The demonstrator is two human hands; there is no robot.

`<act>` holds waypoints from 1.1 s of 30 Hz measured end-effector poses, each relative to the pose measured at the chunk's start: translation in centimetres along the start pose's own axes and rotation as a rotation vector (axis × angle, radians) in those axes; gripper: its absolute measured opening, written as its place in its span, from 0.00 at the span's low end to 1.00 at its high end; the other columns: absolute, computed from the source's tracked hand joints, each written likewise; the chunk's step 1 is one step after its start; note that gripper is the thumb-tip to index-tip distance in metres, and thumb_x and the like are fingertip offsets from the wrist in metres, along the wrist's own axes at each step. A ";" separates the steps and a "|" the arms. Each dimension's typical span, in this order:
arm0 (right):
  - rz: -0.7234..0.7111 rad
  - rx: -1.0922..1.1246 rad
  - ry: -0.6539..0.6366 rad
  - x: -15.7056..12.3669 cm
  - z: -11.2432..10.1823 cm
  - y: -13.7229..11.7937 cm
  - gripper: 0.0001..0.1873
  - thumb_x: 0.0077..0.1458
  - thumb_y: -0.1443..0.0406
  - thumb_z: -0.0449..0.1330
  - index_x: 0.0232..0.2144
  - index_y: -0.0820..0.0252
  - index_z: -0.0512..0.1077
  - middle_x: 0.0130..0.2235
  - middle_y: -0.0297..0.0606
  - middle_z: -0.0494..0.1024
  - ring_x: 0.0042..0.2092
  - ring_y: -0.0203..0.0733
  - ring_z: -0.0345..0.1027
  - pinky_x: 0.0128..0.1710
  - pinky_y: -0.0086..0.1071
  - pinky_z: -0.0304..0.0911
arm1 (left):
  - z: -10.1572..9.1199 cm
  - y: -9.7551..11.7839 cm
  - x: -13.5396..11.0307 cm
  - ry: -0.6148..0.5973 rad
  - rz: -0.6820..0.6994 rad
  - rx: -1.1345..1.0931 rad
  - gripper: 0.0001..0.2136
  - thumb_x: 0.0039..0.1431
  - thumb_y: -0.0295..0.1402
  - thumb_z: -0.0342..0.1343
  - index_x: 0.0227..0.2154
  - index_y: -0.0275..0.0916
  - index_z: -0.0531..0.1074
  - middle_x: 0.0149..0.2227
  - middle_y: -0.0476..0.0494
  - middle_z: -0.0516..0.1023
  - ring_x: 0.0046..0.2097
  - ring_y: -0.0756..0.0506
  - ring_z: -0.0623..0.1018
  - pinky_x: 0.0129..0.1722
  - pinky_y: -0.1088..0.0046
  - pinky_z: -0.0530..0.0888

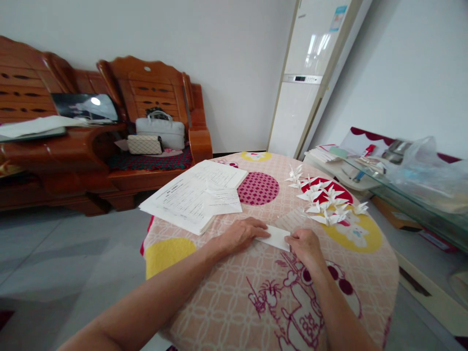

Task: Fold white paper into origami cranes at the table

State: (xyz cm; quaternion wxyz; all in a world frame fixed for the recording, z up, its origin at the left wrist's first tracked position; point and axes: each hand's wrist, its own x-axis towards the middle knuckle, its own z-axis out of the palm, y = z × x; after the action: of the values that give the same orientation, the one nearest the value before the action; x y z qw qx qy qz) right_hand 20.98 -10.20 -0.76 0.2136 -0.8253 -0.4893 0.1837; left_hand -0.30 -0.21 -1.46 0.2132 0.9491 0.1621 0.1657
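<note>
A folded white paper [277, 237] lies on the round table between my hands. My left hand [244, 233] holds its left end, thumb and fingertips pressed on the paper. At the opposite end my right hand [304, 243] is closed, pinching the edge between thumb and curled fingers. Just behind, a thin translucent sheet [291, 218] lies flat on the cloth. Several white paper cranes [327, 197] sit grouped beyond my right hand. To the left is a stack of printed sheets [183, 197], with a smaller loose piece of paper [223, 201] on top.
A patterned cloth [226, 292] covers the table. At the right stands a glass-topped stand [413, 195] bearing a plastic bag [427, 165] and papers. A tall white air conditioner [300, 107] stands behind; wooden seats [153, 87] with bags [161, 131] are at the left.
</note>
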 end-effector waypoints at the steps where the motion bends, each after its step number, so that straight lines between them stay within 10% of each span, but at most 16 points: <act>1: 0.004 0.013 -0.006 -0.1 -0.1 -0.1 0.13 0.51 0.62 0.58 0.19 0.62 0.74 0.16 0.37 0.73 0.19 0.36 0.67 0.20 0.25 0.55 | 0.0 0.0 -0.2 -0.016 0.025 0.013 0.19 0.63 0.25 0.45 0.50 0.47 0.74 0.55 0.44 0.73 0.54 0.45 0.72 0.56 0.68 0.65; 8: 0.091 0.113 -0.045 -0.3 -0.5 -0.6 0.11 0.50 0.63 0.56 0.20 0.62 0.73 0.14 0.33 0.70 0.14 0.35 0.63 0.16 0.26 0.53 | -0.2 0.8 -0.5 -0.115 0.079 0.196 0.21 0.64 0.27 0.45 0.57 0.52 0.67 0.60 0.45 0.67 0.59 0.42 0.67 0.59 0.64 0.63; 14: -0.126 -0.013 0.150 -0.6 -1.3 -2.6 0.06 0.46 0.68 0.58 0.22 0.62 0.75 0.24 0.39 0.78 0.28 0.39 0.71 0.27 0.26 0.57 | -0.2 1.3 -0.3 -0.126 0.094 0.245 0.20 0.65 0.29 0.44 0.57 0.53 0.66 0.60 0.44 0.67 0.59 0.41 0.67 0.58 0.64 0.64; 21: -0.067 0.172 -0.175 -0.4 0.5 -4.0 0.09 0.48 0.71 0.53 0.24 0.63 0.73 0.18 0.34 0.73 0.16 0.33 0.65 0.18 0.23 0.54 | -0.1 0.8 -0.4 -0.075 0.125 0.184 0.22 0.63 0.26 0.46 0.56 0.54 0.68 0.60 0.45 0.68 0.59 0.42 0.69 0.59 0.64 0.63; 33: -0.084 0.089 -0.122 -0.6 1.1 -3.2 0.03 0.40 0.72 0.59 0.20 0.62 0.73 0.17 0.34 0.73 0.22 0.35 0.67 0.22 0.24 0.54 | 0.3 -0.1 -0.4 -0.066 0.080 0.066 0.20 0.62 0.27 0.48 0.53 0.55 0.70 0.61 0.47 0.67 0.61 0.42 0.68 0.60 0.64 0.63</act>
State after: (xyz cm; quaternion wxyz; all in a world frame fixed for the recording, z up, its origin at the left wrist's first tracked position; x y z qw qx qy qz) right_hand 17.83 -9.16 0.03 0.2274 -0.7811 -0.5269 0.2460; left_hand -0.60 -0.38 -1.83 0.1802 0.9663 0.1221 0.1375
